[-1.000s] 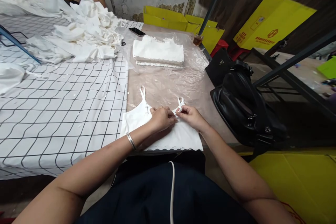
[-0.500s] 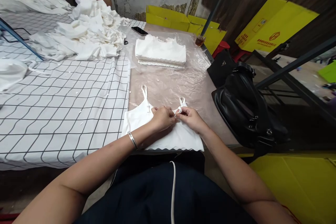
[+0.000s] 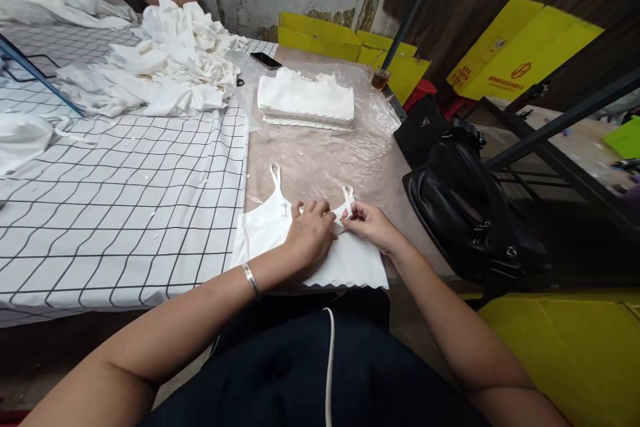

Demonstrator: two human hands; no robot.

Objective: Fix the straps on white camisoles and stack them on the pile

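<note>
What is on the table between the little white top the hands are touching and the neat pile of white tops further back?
Only crinkled clear plastic sheeting lies between the white strappy top and the neat stack of folded white tops, as the head view shows.

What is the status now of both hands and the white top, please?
Left hand flat on white top. Right hand pinching its right strap. Black bag beside, not touching.

White camisole [image 3: 265, 233], black-gridded white cloth [image 3: 125, 200]

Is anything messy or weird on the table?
Yes: the loose white pile on the checked cloth lies crumpled, unlike the neat folded stack. A glass also stands right at the table's edge.
</note>
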